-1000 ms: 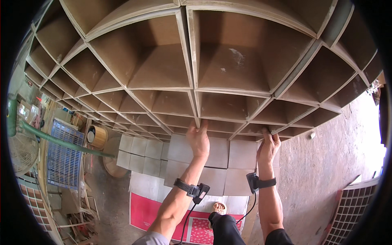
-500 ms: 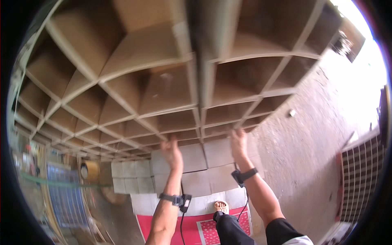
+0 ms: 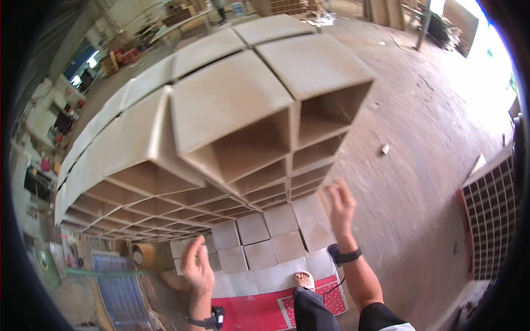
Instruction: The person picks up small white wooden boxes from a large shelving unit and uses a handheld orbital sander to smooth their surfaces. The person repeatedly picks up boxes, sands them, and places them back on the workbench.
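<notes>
Left hand [image 3: 197, 267] up in front, fingers half curled toward the thumb, only a narrow gap between, and nothing in its grasp! Right hand [image 3: 342, 207], bare too, fingers loosely bent and a little spread, sits just beside the near right edge of the compartment stack [image 3: 234, 105]; whether it touches, I can't tell. Dark straps [image 3: 348, 255] ring both wrists. And there's the stack itself, straight ahead, big and pale brown, its compartments facing the person, seams running across the top. At its foot, grey blocks [image 3: 259, 254] in rows; nearer, a red sheet [image 3: 248, 312] and a sandalled foot [image 3: 304, 280]. Far left, a blue lattice [image 3: 118, 289]; over right, across the floor [image 3: 408, 187], a white-gridded unit [image 3: 488, 220]!
</notes>
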A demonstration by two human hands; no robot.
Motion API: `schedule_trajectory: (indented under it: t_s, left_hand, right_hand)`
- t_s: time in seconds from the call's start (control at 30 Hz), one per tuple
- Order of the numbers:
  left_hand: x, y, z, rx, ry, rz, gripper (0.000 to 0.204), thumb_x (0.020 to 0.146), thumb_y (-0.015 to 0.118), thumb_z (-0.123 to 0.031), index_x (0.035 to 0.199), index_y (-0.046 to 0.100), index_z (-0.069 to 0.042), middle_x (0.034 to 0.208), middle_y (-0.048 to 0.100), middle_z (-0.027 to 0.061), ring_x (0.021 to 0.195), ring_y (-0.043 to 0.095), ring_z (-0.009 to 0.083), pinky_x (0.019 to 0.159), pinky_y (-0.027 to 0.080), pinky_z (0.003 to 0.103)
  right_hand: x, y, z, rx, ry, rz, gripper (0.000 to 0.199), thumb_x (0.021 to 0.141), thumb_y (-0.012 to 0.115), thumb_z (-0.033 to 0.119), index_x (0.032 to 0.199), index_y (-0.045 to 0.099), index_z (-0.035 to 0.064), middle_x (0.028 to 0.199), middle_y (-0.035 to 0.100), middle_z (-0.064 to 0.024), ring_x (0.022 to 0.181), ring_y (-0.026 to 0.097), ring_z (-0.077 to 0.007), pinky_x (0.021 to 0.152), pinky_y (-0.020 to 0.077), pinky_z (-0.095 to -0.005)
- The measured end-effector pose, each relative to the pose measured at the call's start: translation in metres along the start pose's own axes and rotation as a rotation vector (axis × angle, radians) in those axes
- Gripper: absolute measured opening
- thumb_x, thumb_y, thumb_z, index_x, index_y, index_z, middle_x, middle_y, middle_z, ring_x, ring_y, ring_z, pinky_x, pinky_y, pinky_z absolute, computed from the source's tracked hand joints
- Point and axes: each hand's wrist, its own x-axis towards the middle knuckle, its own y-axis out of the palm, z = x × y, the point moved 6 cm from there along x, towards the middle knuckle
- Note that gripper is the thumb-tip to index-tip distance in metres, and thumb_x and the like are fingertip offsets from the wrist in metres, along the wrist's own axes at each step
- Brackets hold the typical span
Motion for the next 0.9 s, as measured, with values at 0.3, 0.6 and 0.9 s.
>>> schedule_trajectory:
  t_s: [0.3,0.6,0.9]
  left_hand:
    - [0.140,-0.088,-0.138,0.300,0.550,-0.151,0.061,0.086,0.070,-0.009,0.141,0.045,0.000,0.148,0.045,0.0171,0.141,0.036,0.0363,0.115,0.029,0.049]
    - [0.163,-0.015,-0.213,0.425,0.721,0.154,0.066,0.082,0.075,-0.023,0.141,0.049,-0.008,0.145,0.047,0.0159,0.138,0.040,0.0343,0.112,0.031,0.049]
    - [0.170,-0.003,-0.209,0.383,0.698,0.052,0.057,0.077,0.076,-0.007,0.132,0.058,-0.007,0.137,0.056,0.0148,0.126,0.054,0.0312,0.103,0.045,0.043]
  right_hand:
    - [0.064,0.029,0.101,0.036,-0.212,0.171,0.039,0.100,0.054,0.012,0.138,0.051,0.0009,0.115,0.062,0.0008,0.103,0.051,-0.0073,0.094,0.0407,-0.0236]
    - [0.076,0.029,0.076,-0.092,-0.152,0.065,0.028,0.097,0.050,0.003,0.120,0.063,-0.0016,0.099,0.064,0.0057,0.092,0.051,-0.0038,0.085,0.0432,-0.0208]
    - [0.058,0.030,0.102,-0.102,-0.173,0.044,0.024,0.098,0.047,0.006,0.119,0.058,0.0033,0.085,0.061,-0.0220,0.077,0.054,-0.0146,0.072,0.0472,-0.0303]
